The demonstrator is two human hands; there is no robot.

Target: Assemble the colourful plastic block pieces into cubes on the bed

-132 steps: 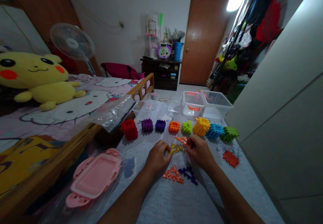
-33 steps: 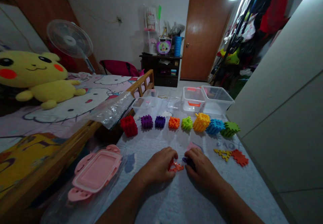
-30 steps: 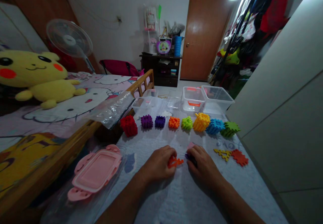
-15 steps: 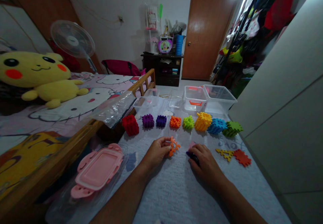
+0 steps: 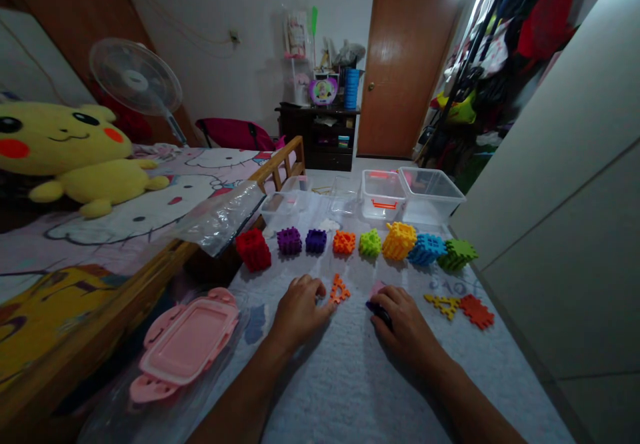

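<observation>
My left hand (image 5: 299, 309) rests on the pale cloth (image 5: 350, 384), fingers curled, pinching the left corner of an orange triangle piece (image 5: 340, 289) that lies almost flat. My right hand (image 5: 406, 319) is closed over a dark purple piece (image 5: 374, 307), mostly hidden under the fingers; a pink piece (image 5: 378, 288) sits just behind it. Beyond both hands runs a row of toothed block cubes: red (image 5: 254, 249), purple (image 5: 290, 240), dark purple (image 5: 316, 240), orange (image 5: 344, 242), lime (image 5: 370, 243), yellow (image 5: 399, 241), blue (image 5: 425, 249), green (image 5: 457, 254).
A yellow triangle piece (image 5: 443, 305) and a red flat piece (image 5: 476, 311) lie at the right. Clear plastic boxes (image 5: 431, 199) stand behind the row. A pink lid (image 5: 187, 341) lies at the left by the bed frame (image 5: 150, 284). A white panel (image 5: 550, 217) bounds the right side.
My left hand lifted the orange triangle off the cloth, carried it away from me and lowered it nearly flat. My right hand stayed over the purple piece.
</observation>
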